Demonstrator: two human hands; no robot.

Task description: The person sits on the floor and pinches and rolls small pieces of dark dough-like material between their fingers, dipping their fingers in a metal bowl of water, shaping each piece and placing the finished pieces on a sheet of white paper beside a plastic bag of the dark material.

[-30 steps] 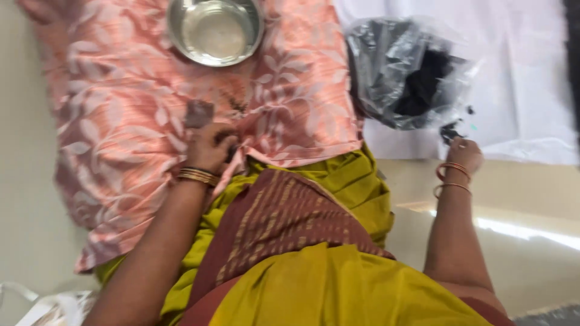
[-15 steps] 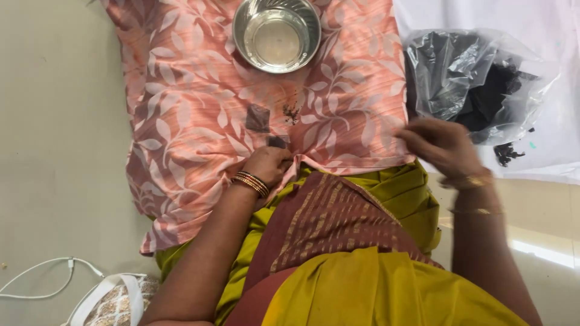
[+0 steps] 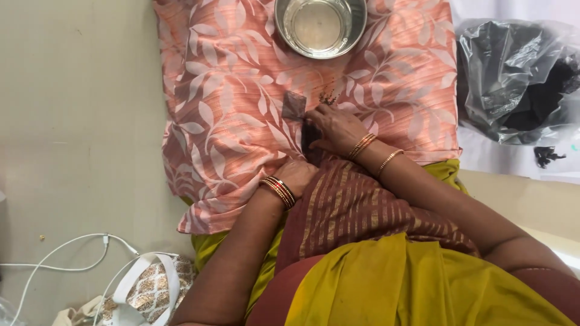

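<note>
A pink leaf-patterned pillow [image 3: 229, 108] lies across my lap. My left hand [image 3: 297, 175] rests closed at the pillow's near edge, with bangles at the wrist. Farther up the pillow, my right hand [image 3: 335, 128] lies fingers-down over a dark strand [image 3: 307, 137]. Just beyond its fingertips are a small dark grey patch [image 3: 294, 105] and a scatter of tiny brown bits [image 3: 328, 96]. Whether the fingers pinch the strand is hidden. A steel bowl [image 3: 320, 27] with clear liquid stands at the pillow's far edge.
A clear plastic bag [image 3: 513, 78] holding dark hair-like material lies at the right on a white sheet [image 3: 513, 160]. A white cable [image 3: 72, 250] and a patterned cloth bag [image 3: 148, 290] lie on the floor at lower left.
My right hand has moved left from the pillow's right edge to its middle, by the dark patch. The view shifted right. My left hand stays at the near edge.
</note>
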